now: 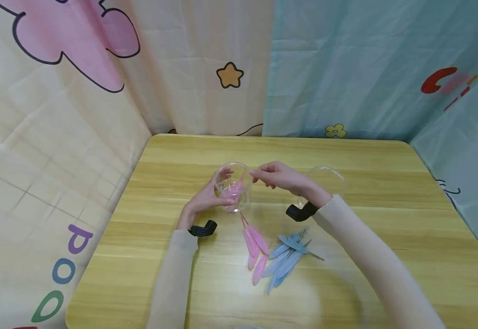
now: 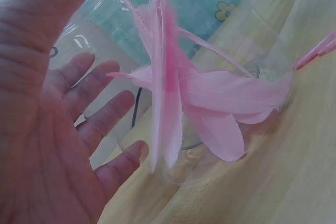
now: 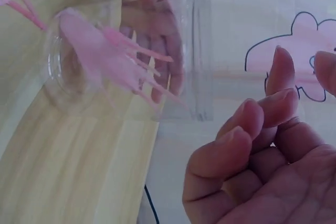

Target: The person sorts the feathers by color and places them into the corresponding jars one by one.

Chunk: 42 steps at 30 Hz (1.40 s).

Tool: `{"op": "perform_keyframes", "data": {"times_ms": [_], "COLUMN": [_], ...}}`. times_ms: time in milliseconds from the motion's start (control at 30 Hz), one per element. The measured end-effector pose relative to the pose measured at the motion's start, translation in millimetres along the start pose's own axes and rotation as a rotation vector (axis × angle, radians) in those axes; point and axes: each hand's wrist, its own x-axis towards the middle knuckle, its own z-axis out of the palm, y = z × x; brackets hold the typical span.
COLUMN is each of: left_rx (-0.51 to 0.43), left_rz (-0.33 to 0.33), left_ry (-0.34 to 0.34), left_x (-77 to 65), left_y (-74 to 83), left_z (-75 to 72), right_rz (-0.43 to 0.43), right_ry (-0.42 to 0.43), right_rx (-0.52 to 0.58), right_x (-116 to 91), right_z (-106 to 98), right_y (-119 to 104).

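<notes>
A clear jar [image 1: 244, 198] stands on the table with several pink feathers [image 2: 210, 98] inside. My left hand [image 1: 210, 196] holds it from the left, thumb on the near side and fingers round the far side. Beside the jar's rim on the right is my right hand [image 1: 277, 176]. Its fingers are loosely bent, with a gap between thumb and index finger [image 3: 282, 69] and nothing between them in the right wrist view. Loose pink feathers [image 1: 256, 242] lie just in front of the jar, stems toward it.
Blue feathers [image 1: 286, 260] lie in a loose pile to the right of the pink ones. A second clear container [image 1: 339, 178] stands behind my right forearm, partly hidden by it. The wooden table [image 1: 140, 265] has printed curtains [image 1: 197, 55] along its back and sides.
</notes>
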Motion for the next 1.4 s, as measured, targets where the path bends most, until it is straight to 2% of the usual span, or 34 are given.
{"op": "perform_keyframes", "data": {"times_ms": [133, 200, 267, 333, 500, 667, 867, 1033, 1233, 1400], "left_rx": [-0.009, -0.005, 0.000, 0.006, 0.006, -0.001, -0.015, -0.039, -0.029, -0.020], "left_rz": [0.022, 0.026, 0.029, 0.026, 0.001, -0.016, -0.008, 0.013, 0.034, 0.023], "left_ry": [-0.005, -0.004, -0.002, 0.002, 0.014, 0.023, 0.024, 0.024, 0.022, 0.023], "left_x": [2.2, 3.1, 4.0, 4.1, 2.9, 1.7, 1.6, 2.5, 3.4, 2.9], "left_y": [-0.1, 0.3, 0.7, 0.9, 0.7, -0.5, -1.9, -2.2, -1.2, -0.2], "left_z": [-0.2, -0.3, -0.4, -0.5, 0.2, 1.4, 2.4, 2.3, 1.7, 2.1], "right_rz": [0.011, 0.043, 0.070, 0.090, 0.063, 0.067, 0.190, 0.226, 0.241, 0.195], "right_ry": [0.016, 0.018, 0.014, 0.015, 0.037, 0.086, 0.114, 0.143, 0.133, 0.080], "right_rx": [0.047, 0.021, -0.043, -0.153, -0.431, -0.550, -0.579, -0.578, -0.486, -0.342], "right_x": [-5, -7, -7, -6, 1, 10, 18, 21, 22, 17], "right_z": [2, 5, 9, 17, 45, 68, 84, 91, 90, 83], "right_y": [16, 27, 37, 45, 54, 55, 59, 61, 65, 69]}}
